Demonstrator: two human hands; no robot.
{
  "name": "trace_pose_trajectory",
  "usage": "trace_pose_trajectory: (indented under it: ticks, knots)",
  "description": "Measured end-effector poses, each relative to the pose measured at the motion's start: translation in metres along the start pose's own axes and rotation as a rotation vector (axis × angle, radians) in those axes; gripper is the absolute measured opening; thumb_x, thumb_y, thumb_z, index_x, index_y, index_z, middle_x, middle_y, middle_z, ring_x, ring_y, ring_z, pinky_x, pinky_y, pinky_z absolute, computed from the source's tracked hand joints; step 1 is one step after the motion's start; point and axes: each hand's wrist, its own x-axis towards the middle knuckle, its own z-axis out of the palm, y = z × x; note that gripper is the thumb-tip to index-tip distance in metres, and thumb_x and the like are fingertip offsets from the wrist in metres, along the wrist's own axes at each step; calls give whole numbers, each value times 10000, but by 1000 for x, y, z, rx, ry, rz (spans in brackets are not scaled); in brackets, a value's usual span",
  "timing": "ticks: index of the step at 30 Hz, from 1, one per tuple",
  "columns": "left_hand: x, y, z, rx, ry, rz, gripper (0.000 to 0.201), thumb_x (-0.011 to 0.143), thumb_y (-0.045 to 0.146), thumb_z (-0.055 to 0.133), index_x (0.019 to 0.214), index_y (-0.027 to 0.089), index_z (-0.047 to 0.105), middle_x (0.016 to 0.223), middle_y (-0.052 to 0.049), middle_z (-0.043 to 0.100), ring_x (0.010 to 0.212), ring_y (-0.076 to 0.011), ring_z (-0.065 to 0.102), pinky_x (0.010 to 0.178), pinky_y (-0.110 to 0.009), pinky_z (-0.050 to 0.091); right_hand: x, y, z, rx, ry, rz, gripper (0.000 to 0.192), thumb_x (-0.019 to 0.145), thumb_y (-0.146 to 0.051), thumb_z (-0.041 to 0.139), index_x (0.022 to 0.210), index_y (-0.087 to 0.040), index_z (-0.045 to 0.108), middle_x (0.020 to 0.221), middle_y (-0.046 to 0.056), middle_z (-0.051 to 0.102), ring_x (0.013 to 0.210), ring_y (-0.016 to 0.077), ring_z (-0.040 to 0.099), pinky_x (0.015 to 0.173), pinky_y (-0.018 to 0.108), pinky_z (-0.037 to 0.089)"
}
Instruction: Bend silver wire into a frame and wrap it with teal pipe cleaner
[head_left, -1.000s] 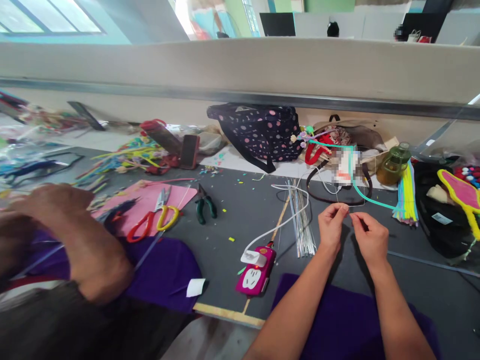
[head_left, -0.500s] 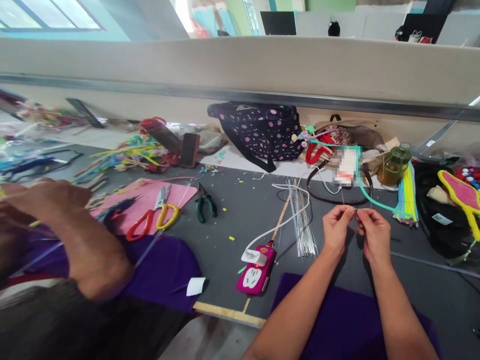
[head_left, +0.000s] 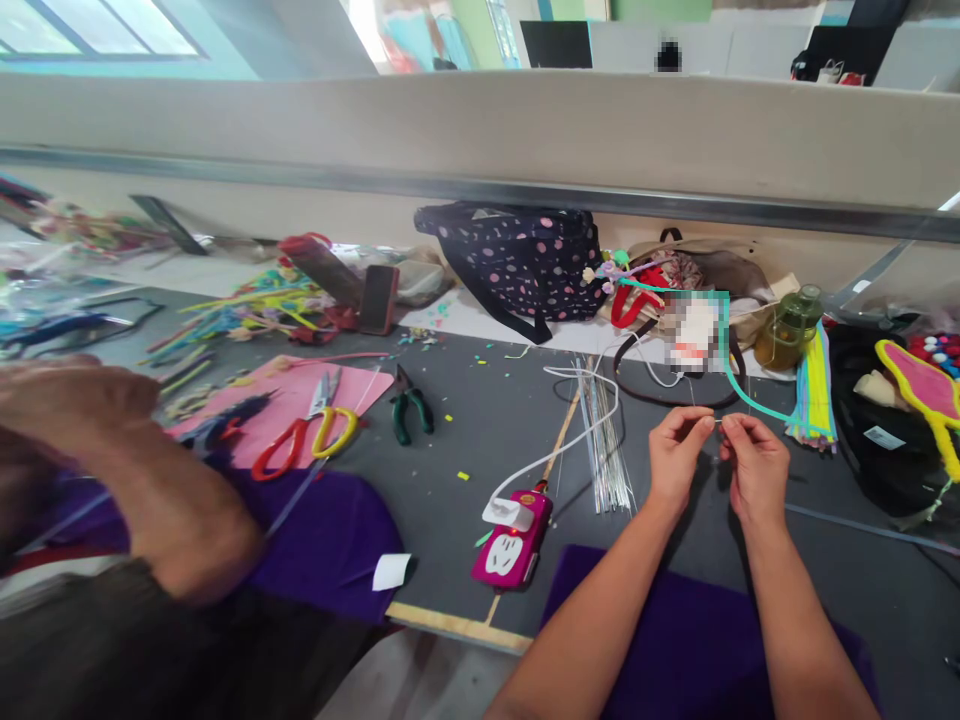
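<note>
Over the dark table, my left hand (head_left: 677,455) and my right hand (head_left: 756,465) face each other, each closed in a pinch. Between the fingertips runs a short visible stretch of thin wire (head_left: 717,420), and part of it rises faintly above my left hand. A loose bundle of silver wires (head_left: 606,460) lies left of my hands. Behind them, a turquoise fuzzy stem (head_left: 750,400) curves in front of a phone whose screen is blurred out. Yellow and blue fuzzy stems (head_left: 814,395) lie in a bunch to the right.
A magenta power strip (head_left: 514,545) with a white cable stands near the table's front edge. Pliers (head_left: 410,410) and scissors (head_left: 315,420) lie left. A co-worker's arm (head_left: 172,490) reaches in at far left. A glass jar (head_left: 787,330) and a dotted bag (head_left: 532,265) stand behind.
My hands have drawn slightly apart, the right one shifting a little to the right, with the wire still between them. The co-worker's hand at far left has moved left.
</note>
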Motion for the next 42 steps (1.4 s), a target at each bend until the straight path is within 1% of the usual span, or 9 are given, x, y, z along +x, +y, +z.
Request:
trace_pose_trajectory:
  ticks: [4, 7, 11, 13, 19, 23, 27, 34, 42]
  knots:
    - [5, 9, -5, -39, 24, 17, 266, 719, 348, 787, 913, 171, 744, 896, -68, 725, 828, -159, 656, 803, -282, 497, 2, 2, -2, -44, -8, -31, 248, 654, -371, 807, 751, -166, 705, 674, -1, 639, 501, 83, 485, 442, 219, 383]
    - [10, 17, -10, -39, 35, 43, 297, 748, 368, 765, 960, 162, 736, 887, -79, 732, 793, -153, 661, 813, -294, 504, 3, 2, -4, -81, -21, -35, 240, 660, -369, 802, 748, -166, 710, 666, -2, 637, 494, 83, 487, 436, 217, 378]
    - [16, 22, -16, -52, 40, 65, 334, 734, 370, 775, 993, 164, 730, 873, -73, 727, 762, -151, 658, 783, -295, 515, 4, 4, -5, -116, -36, -32, 239, 653, -364, 806, 741, -160, 718, 652, -3, 636, 492, 84, 491, 441, 216, 378]
    - [18, 23, -18, -43, 35, 55, 333, 703, 348, 798, 976, 168, 736, 856, -61, 723, 740, -143, 646, 752, -282, 513, 4, 5, -5, -138, -38, -36, 253, 655, -376, 804, 745, -154, 718, 645, -2, 638, 493, 87, 495, 444, 219, 384]
    - [19, 21, -18, -4, 40, 4, 245, 642, 335, 825, 783, 152, 745, 746, -37, 697, 626, -115, 590, 617, -242, 483, 3, 7, -5, -127, -25, -18, 287, 660, -401, 809, 772, -154, 715, 661, -1, 649, 493, 88, 517, 442, 217, 416]
    - [20, 19, -17, -43, 78, -17, 255, 625, 328, 833, 784, 149, 744, 726, -31, 690, 603, -112, 594, 613, -249, 493, 2, 5, -5, -107, -25, 18, 314, 654, -416, 814, 795, -153, 715, 680, 17, 674, 530, 105, 563, 452, 222, 479]
    - [19, 18, -16, -41, 82, -25, 254, 627, 325, 833, 790, 150, 748, 703, -24, 686, 608, -113, 600, 617, -247, 493, 0, 3, -4, -82, -29, 56, 317, 661, -413, 814, 813, -152, 716, 725, 37, 715, 573, 121, 618, 474, 226, 519]
    - [19, 17, -16, -45, 85, -31, 266, 631, 327, 832, 805, 145, 748, 682, -22, 679, 604, -113, 606, 619, -244, 500, -1, 1, -2, -63, -61, 67, 315, 673, -404, 806, 820, -146, 699, 766, 63, 744, 589, 142, 662, 478, 234, 531]
    - [19, 16, -15, -56, 93, -36, 272, 628, 332, 836, 807, 146, 749, 668, -21, 673, 594, -105, 600, 615, -234, 507, -1, 0, -2, -56, -71, 55, 282, 679, -352, 807, 822, -153, 665, 757, 52, 735, 602, 143, 668, 490, 230, 541]
